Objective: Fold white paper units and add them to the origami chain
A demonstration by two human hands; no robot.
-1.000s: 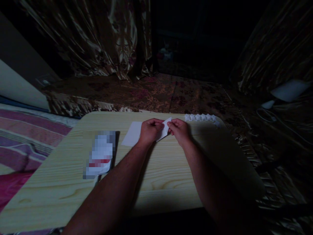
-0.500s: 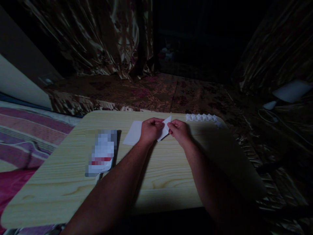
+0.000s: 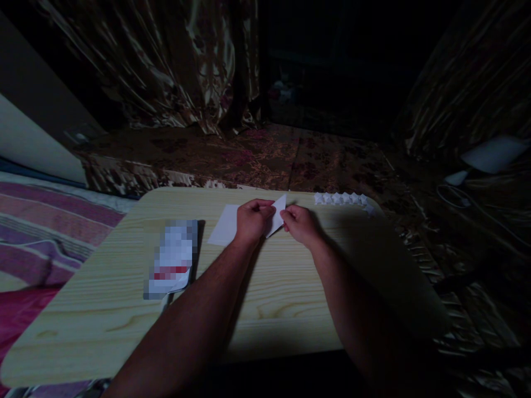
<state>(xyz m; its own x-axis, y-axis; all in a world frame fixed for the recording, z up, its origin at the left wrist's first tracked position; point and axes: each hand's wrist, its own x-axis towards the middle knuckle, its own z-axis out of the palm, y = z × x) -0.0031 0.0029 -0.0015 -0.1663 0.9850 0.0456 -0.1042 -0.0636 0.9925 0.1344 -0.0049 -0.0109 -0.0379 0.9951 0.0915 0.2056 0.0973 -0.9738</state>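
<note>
Paper (image 3: 277, 218) near the far edge of the counter (image 3: 286, 287) is pinched by the left hand (image 3: 253, 222) and right hand (image 3: 301, 225); the right has slid down from the pointed corner, baring more of it, which suggests unfinished folding.

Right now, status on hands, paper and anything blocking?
Left hand gripping white paper; right hand pinching its right edge; row of paper stars beyond right hand, not blocking.

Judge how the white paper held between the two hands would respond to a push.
The white paper looks thin, so it is probably light and easily bent. Its pointed tip projects past the left hand and right hand without visibly drooping, suggesting some stiffness. Its flat face makes rolling unlikely.
</note>
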